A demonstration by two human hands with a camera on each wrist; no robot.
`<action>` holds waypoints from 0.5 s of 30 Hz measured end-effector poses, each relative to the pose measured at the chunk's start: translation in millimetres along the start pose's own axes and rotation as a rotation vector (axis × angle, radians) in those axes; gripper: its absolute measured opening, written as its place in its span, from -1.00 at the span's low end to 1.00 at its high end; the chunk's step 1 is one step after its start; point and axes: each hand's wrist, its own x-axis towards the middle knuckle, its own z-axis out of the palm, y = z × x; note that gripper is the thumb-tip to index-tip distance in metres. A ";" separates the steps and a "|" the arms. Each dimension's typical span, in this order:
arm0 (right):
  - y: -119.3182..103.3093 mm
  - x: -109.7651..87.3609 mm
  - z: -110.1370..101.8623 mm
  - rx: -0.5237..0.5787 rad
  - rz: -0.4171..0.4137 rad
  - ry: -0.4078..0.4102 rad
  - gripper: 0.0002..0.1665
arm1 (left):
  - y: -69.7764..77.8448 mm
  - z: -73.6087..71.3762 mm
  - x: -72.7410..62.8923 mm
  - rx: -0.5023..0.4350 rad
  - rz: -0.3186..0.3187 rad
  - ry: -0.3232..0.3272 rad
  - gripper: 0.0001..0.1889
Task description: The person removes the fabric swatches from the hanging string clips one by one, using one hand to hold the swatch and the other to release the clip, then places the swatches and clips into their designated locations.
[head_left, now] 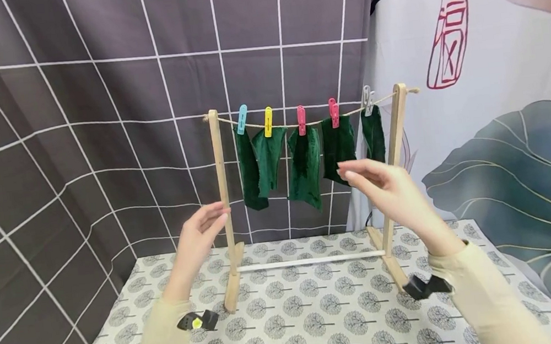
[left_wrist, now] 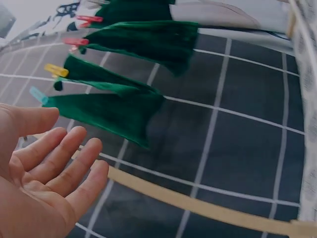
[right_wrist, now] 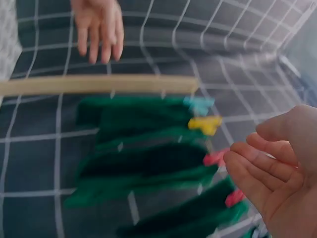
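Several dark green cloths [head_left: 306, 166] hang by clothespins from a string [head_left: 313, 123] tied between two wooden posts. The pins are a blue clothespin [head_left: 243, 120], a yellow clothespin [head_left: 268, 122], two red ones and a grey clothespin [head_left: 368, 100] at the right end. My left hand [head_left: 199, 236] is held up beside the left post [head_left: 223, 188], its fingers loosely bent around nothing, as the left wrist view shows. My right hand [head_left: 389, 191] is raised before the right-hand cloths, thumb and fingers apart and holding nothing in the right wrist view.
A white rod [head_left: 311, 261] joins the wooden feet of the rack low down. The rack stands on a table with a tree-print cloth [head_left: 295, 325]. Behind hang a grey checked curtain [head_left: 123, 92] and a printed white curtain [head_left: 519, 60].
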 end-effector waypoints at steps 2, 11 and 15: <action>-14.3 15.1 1.3 0.048 -0.025 -0.012 -0.63 | 8.6 -0.3 7.1 -0.030 0.015 0.001 -0.61; -52.3 73.3 10.2 0.124 -0.082 0.008 -0.64 | 47.8 1.8 37.2 -0.106 0.099 0.033 -0.64; -64.7 95.5 16.6 0.093 -0.095 -0.005 -0.64 | 60.2 2.6 49.6 -0.103 0.129 0.048 -0.66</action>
